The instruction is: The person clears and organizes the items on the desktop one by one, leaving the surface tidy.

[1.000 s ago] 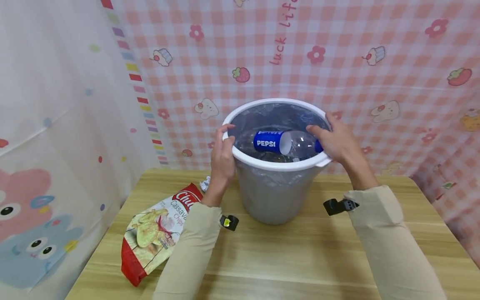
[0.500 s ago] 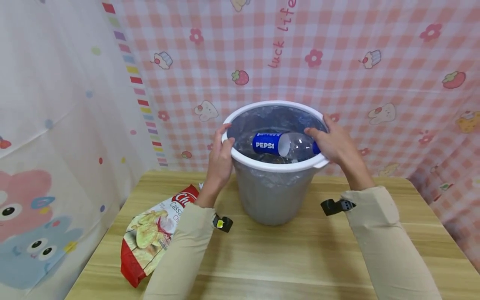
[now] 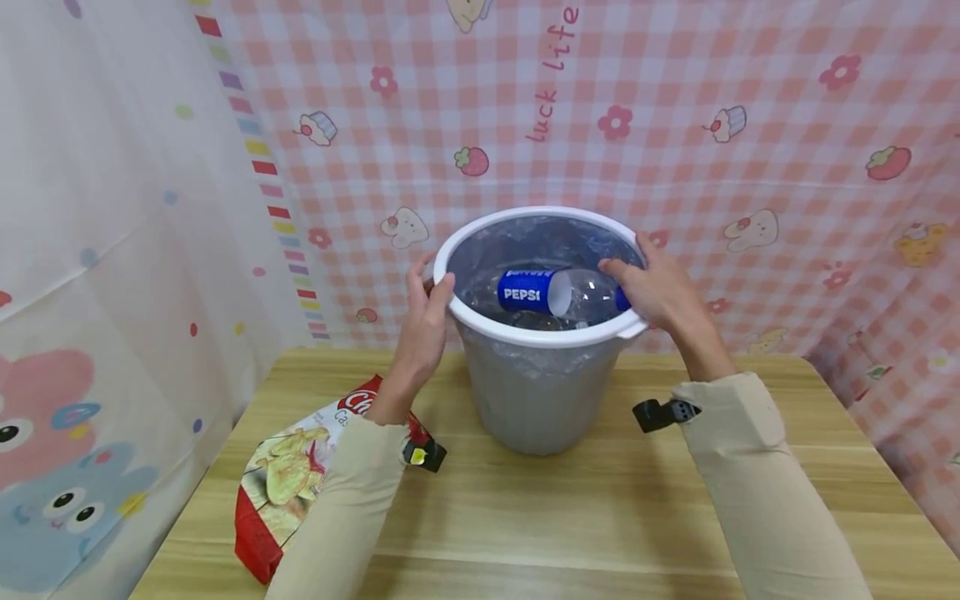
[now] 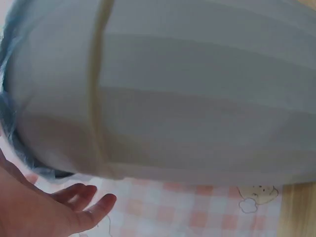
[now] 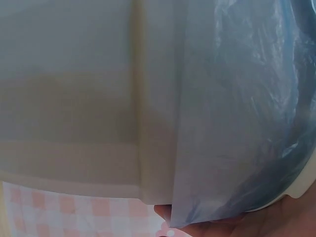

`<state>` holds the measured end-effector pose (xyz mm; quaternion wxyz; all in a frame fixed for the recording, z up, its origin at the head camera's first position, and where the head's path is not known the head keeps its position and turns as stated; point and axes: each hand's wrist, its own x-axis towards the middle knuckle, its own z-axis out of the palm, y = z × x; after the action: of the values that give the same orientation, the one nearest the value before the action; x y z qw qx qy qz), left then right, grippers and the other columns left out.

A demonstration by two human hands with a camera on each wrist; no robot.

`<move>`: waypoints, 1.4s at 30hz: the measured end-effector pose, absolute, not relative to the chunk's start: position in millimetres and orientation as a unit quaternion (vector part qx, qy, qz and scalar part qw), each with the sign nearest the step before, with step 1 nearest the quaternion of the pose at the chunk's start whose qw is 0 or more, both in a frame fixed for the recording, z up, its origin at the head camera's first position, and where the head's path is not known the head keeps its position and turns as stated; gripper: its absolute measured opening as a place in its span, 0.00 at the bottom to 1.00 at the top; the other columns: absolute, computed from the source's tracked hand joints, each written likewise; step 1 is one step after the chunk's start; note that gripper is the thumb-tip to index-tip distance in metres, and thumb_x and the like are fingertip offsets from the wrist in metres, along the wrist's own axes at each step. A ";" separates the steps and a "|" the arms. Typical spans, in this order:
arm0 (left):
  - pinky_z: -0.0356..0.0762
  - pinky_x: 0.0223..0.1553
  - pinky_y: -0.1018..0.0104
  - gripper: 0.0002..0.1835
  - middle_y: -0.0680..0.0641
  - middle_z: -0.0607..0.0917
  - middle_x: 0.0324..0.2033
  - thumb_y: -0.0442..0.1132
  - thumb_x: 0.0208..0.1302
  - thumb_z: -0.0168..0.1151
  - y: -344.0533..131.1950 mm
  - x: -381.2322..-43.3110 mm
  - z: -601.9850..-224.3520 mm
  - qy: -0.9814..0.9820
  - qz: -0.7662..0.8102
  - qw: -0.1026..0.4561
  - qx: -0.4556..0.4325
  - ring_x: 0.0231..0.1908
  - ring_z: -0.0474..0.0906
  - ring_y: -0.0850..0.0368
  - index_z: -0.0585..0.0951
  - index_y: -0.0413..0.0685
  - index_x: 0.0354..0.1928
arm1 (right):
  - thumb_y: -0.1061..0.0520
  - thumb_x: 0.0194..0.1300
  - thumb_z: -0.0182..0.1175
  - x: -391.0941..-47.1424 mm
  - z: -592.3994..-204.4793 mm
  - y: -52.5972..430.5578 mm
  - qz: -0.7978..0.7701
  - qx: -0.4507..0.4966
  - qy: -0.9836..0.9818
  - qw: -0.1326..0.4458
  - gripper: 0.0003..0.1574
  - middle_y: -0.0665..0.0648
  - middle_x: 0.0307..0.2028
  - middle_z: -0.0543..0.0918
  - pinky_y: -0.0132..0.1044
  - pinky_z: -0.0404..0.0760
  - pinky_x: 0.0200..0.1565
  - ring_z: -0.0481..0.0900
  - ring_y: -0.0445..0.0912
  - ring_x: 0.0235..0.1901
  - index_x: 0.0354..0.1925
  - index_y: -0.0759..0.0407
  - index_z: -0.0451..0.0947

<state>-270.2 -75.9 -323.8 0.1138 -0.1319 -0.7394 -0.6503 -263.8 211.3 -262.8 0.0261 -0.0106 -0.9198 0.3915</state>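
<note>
A grey trash can (image 3: 536,396) with a white rim and a plastic liner (image 5: 232,113) stands on the table. Inside it lies a clear plastic bottle (image 3: 588,296) with a blue Pepsi label. My right hand (image 3: 663,287) grips the rim's right side, thumb over the inside and fingers outside. At the left side, my left hand (image 3: 423,325) has loosely bent fingers just beside the rim; in the left wrist view its fingertips (image 4: 106,202) are apart from the can's wall.
A red and white cassava chips bag (image 3: 288,475) lies on the wooden table (image 3: 585,525), partly under the left forearm. A pink checked cloth (image 3: 540,158) hangs close behind the can, and a white printed cloth (image 3: 127,275) hangs at the left.
My left hand has eased leftward off the rim, its fingers loosening. My right hand keeps its grip. The head view has shifted a little, and the crumpled paper ball behind the left wrist is now hidden.
</note>
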 end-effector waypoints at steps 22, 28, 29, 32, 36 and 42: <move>0.64 0.63 0.47 0.23 0.39 0.71 0.64 0.40 0.72 0.54 -172.9 -244.8 -378.0 -0.828 -0.551 0.090 -0.057 0.64 0.66 0.43 0.67 0.42 0.65 | 0.33 0.71 0.47 -263.6 -264.0 211.1 0.395 -0.010 -0.918 0.019 0.50 0.71 0.66 0.65 0.60 0.71 0.56 0.75 0.62 0.51 0.80 0.46 0.38; 0.61 0.65 0.40 0.27 0.35 0.68 0.66 0.48 0.74 0.53 -219.7 -237.9 -395.5 -0.880 -0.470 0.051 -0.049 0.67 0.62 0.37 0.65 0.43 0.68 | 0.33 0.71 0.47 -263.8 -262.8 210.3 0.394 -0.007 -0.919 0.022 0.50 0.72 0.67 0.65 0.60 0.71 0.55 0.75 0.62 0.51 0.80 0.45 0.37; 0.60 0.65 0.38 0.29 0.35 0.68 0.67 0.51 0.73 0.53 -227.9 -237.3 -399.3 -0.888 -0.456 0.042 -0.047 0.68 0.61 0.36 0.64 0.43 0.68 | 0.33 0.71 0.47 -263.8 -262.3 210.4 0.394 -0.007 -0.919 0.023 0.50 0.72 0.67 0.65 0.60 0.71 0.56 0.74 0.62 0.52 0.80 0.45 0.37; 0.58 0.64 0.34 0.34 0.33 0.65 0.68 0.58 0.72 0.51 -251.3 -235.1 -410.2 -0.909 -0.414 0.013 -0.038 0.68 0.59 0.34 0.62 0.44 0.70 | 0.33 0.71 0.47 -263.9 -262.0 210.0 0.394 -0.009 -0.919 0.022 0.50 0.71 0.68 0.64 0.61 0.70 0.57 0.74 0.63 0.53 0.79 0.44 0.38; 0.58 0.62 0.30 0.37 0.29 0.62 0.69 0.61 0.72 0.49 -276.1 -232.1 -423.1 -0.926 -0.376 -0.016 -0.021 0.68 0.57 0.30 0.61 0.44 0.71 | 0.33 0.71 0.47 -264.6 -262.2 209.8 0.393 -0.010 -0.919 0.021 0.50 0.71 0.69 0.63 0.62 0.69 0.58 0.72 0.63 0.55 0.80 0.44 0.38; 0.58 0.62 0.29 0.39 0.26 0.60 0.69 0.63 0.71 0.49 -298.1 -228.9 -439.9 -0.935 -0.351 -0.053 0.003 0.68 0.56 0.26 0.59 0.43 0.72 | 0.33 0.71 0.47 -264.7 -262.5 210.2 0.390 -0.009 -0.920 0.024 0.50 0.71 0.69 0.63 0.62 0.69 0.58 0.72 0.63 0.55 0.80 0.45 0.38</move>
<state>-228.9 -298.1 -439.9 -0.0526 0.0026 -0.9348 -0.3514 -264.7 210.2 -262.5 0.0242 -0.0089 -0.9205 0.3899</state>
